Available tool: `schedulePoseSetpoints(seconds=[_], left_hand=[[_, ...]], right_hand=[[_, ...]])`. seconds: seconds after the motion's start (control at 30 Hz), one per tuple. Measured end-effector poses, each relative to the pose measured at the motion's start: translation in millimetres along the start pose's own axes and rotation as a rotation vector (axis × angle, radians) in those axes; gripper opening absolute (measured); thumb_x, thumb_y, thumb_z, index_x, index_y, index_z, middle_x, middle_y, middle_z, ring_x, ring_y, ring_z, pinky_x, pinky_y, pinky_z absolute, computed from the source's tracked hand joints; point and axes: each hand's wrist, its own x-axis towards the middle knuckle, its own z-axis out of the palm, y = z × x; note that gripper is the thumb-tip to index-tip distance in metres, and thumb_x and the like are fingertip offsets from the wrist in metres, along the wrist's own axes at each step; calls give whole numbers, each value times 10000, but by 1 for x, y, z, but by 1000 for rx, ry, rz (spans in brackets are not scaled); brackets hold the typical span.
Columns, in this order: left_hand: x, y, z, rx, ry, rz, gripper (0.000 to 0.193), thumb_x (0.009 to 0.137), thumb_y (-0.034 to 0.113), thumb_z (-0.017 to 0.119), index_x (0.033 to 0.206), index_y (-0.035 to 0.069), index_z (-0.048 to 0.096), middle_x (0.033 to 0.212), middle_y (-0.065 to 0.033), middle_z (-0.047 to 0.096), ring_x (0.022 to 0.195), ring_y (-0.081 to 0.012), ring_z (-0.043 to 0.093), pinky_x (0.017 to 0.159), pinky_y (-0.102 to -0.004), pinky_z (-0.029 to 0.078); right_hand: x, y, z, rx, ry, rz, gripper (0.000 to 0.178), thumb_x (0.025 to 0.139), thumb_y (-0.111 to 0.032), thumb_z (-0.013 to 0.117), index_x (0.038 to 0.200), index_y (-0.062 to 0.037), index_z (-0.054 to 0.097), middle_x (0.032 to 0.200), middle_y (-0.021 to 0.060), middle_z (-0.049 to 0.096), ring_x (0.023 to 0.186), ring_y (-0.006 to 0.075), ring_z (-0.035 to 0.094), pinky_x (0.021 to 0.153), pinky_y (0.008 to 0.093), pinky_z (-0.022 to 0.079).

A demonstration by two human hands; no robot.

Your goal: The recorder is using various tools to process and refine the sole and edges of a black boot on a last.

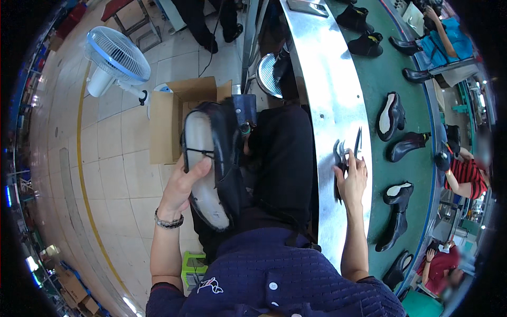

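Left hand grips a dark shoe, thumb across its pale underside; beneath the right hand's fingers, a dark tool lies on the worktop — gripped or not, I cannot tell — and I'd hold the shoe steady while securing it

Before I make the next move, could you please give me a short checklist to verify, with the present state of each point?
1. Black shoe held in left hand: ok.
2. Pale underside facing up into view: ok.
3. Both hands on the shoe: not ok; right hand is over the metal ledge.
4. Dark tool firmly gripped by right hand: cannot tell.
5. Shoe clear of the cardboard box: cannot tell; they overlap in view.
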Motion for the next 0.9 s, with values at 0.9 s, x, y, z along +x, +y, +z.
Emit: schedulePoseSetpoints(seconds=[0.9], left_hand=[[111, -11, 59, 378, 75, 368, 345, 981, 192, 515, 1274, 27, 591, 1084, -117, 669, 953, -150, 615, 876, -276, 457]], right_hand=[[75, -161, -123, 1308, -1195, 137, 672, 995, -62, 507, 1546, -75, 123, 996, 108, 620, 888, 197, 642, 766, 307, 543]])
